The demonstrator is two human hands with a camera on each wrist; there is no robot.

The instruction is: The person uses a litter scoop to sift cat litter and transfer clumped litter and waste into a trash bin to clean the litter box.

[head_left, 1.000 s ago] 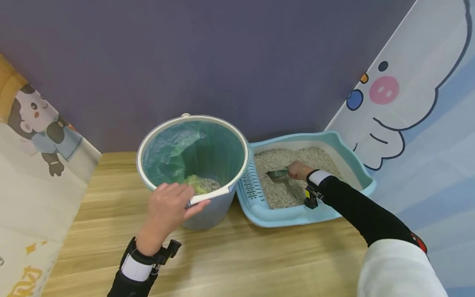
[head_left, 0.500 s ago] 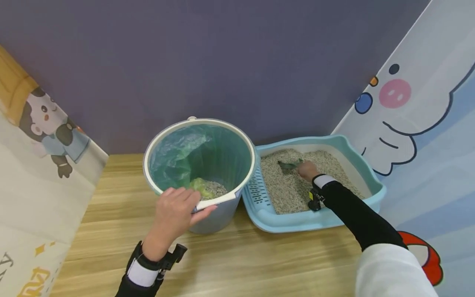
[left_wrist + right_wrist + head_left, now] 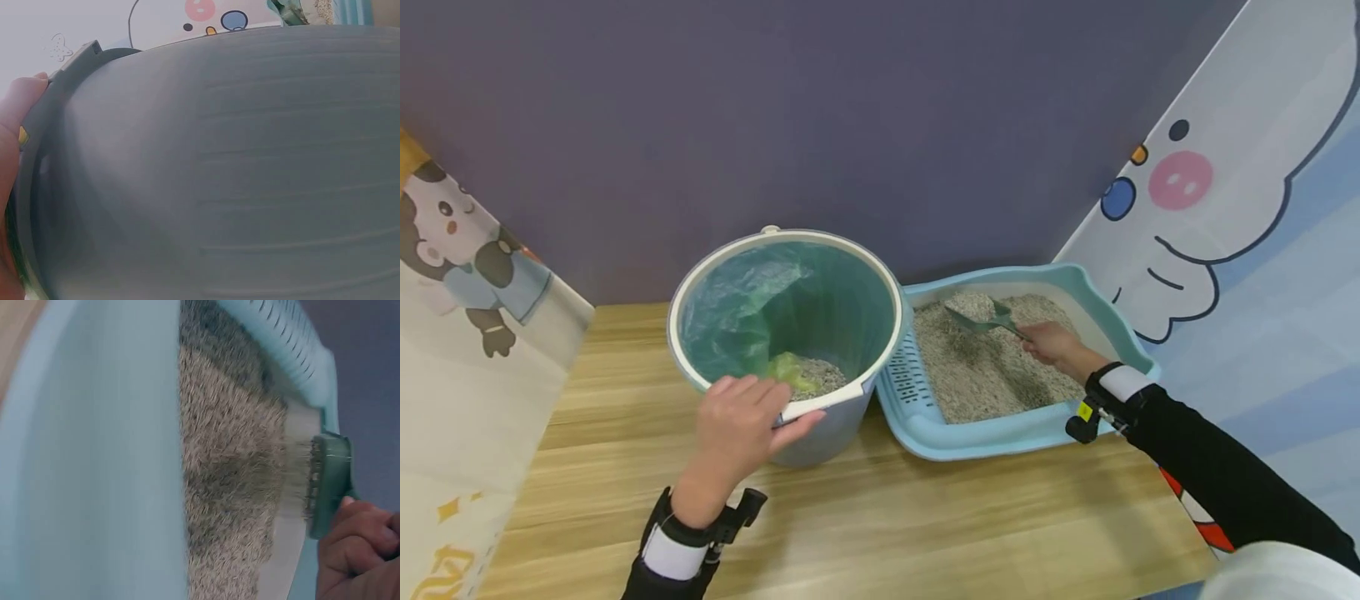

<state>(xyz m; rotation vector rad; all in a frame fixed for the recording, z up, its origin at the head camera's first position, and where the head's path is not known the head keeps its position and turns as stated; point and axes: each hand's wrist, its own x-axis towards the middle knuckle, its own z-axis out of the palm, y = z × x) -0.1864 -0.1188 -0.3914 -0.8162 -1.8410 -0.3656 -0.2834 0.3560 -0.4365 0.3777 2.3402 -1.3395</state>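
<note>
My left hand (image 3: 737, 425) grips the near white rim of a grey trash bin (image 3: 823, 437) lined with a green bag (image 3: 842, 292). In the left wrist view the thumb (image 3: 22, 100) lies at the rim and the bin's wall (image 3: 219, 156) fills most of the picture. My right hand (image 3: 1060, 347) holds a green litter scoop (image 3: 973, 325) by its handle, above the blue litter box (image 3: 992, 437). Grey-beige litter (image 3: 973, 307) lies heaped on the scoop. Grains streak from its slots in the right wrist view, over the litter (image 3: 231, 425) in the box.
Some litter (image 3: 822, 377) and a yellow-green clump (image 3: 792, 372) lie at the bottom of the bin. Bin and box stand side by side on a wood-grain surface (image 3: 880, 525), against a dark back wall (image 3: 850, 125). Printed cartoon panels (image 3: 1180, 179) border both sides.
The scoop was down in the litter; my right hand has raised it, now with litter on it, and has drawn back to the right. My left hand keeps its grip on the bin's rim.
</note>
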